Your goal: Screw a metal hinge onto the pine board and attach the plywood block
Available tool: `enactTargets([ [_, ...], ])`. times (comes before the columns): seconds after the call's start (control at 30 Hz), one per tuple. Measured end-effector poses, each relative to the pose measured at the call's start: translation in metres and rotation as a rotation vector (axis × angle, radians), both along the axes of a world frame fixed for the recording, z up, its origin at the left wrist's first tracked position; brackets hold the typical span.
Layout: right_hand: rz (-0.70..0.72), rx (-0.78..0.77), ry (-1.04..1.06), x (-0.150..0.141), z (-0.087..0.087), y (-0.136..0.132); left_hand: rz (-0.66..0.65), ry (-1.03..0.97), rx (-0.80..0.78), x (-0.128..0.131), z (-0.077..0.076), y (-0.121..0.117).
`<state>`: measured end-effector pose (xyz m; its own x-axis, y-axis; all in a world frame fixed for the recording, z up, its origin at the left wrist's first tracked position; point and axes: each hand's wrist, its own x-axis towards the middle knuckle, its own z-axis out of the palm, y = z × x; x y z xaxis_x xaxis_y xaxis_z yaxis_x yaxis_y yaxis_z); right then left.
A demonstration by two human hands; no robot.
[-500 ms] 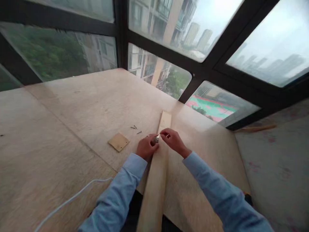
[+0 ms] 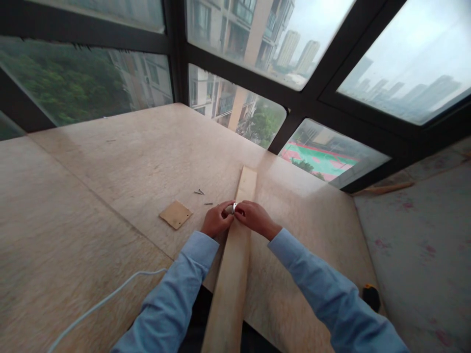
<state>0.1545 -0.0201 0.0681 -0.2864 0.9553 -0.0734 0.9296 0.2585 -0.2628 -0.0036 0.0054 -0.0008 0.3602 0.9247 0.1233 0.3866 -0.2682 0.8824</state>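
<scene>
A long, flat board of pale, smooth wood lies on the tabletop, its straight edges parallel and its far end cut square. Its long axis runs from the bottom centre of the frame up and slightly to the right, the far end pointing toward the dark window frame, while the near end leaves the picture at the bottom. Just above the middle of the board's visible length, near the centre of the frame, is a small metal piece, silvery and shiny with a rounded edge (much of it is hidden by fingers, so I cannot tell which way its own long axis points). The left hand has its thumb and fingers curled narrowly around that metal piece from the left. The right hand meets it from the right, fingertips bunched close together at the metal; whether they grip anything, I cannot tell. Left of the hands lies a thin, tan square plate with small dark holes near one corner, and between it and the board are a few slim grey screws. The tabletop has a mottled, wood-like grain and a straight seam slanting across the left side. A smooth white cable curves through the lower left.
</scene>
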Motion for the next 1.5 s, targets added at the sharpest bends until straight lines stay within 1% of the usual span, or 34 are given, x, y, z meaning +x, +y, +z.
enactTargets([
  [0.23, 0.084, -0.105, -0.223, -0.011, 0.018, 0.015, -0.022, 0.018, -0.025, -0.001, 0.003, 0.0],
  [0.43, 0.187, -0.169, -0.276, -0.012, 0.024, 0.027, -0.065, 0.067, 0.064, -0.001, 0.011, -0.003],
  [0.57, 0.246, -0.187, -0.238, -0.007, 0.021, 0.031, -0.067, 0.081, 0.085, -0.001, 0.012, -0.003],
  [0.7, 0.278, -0.173, -0.151, -0.001, 0.016, 0.033, -0.076, 0.061, 0.072, -0.001, 0.011, -0.002],
  [0.8, 0.268, -0.134, -0.063, 0.004, 0.015, 0.029, -0.086, 0.046, 0.062, -0.002, 0.009, -0.001],
  [0.9, 0.212, -0.068, 0.035, 0.012, 0.015, 0.017, -0.076, 0.025, 0.06, -0.002, 0.005, -0.001],
  [0.97, 0.163, -0.025, 0.099, 0.021, 0.015, 0.001, -0.059, 0.018, 0.055, -0.001, 0.002, -0.001],
  [1.03, 0.1, 0.008, 0.168, 0.035, 0.013, -0.022, -0.047, 0.018, 0.048, -0.001, 0.001, 0.0],
  [1.1, -0.013, 0.035, 0.282, 0.056, 0.009, -0.05, -0.043, 0.029, 0.032, 0.0, 0.001, 0.001],
  [1.17, -0.189, 0.039, 0.361, 0.08, 0.004, -0.082, -0.035, 0.047, 0.013, 0.0, 0.002, 0.002],
  [1.27, -0.482, 0.082, 0.378, 0.121, -0.003, -0.137, -0.023, 0.083, 0.007, 0.0, 0.003, 0.003],
  [1.4, -0.873, 0.222, 0.251, 0.167, -0.007, -0.212, 0.0, 0.16, 0.0, -0.001, 0.004, 0.006],
  [1.5, -1.11, 0.299, 0.17, 0.188, -0.011, -0.263, 0.055, 0.212, -0.006, 0.0, 0.006, 0.007],
])
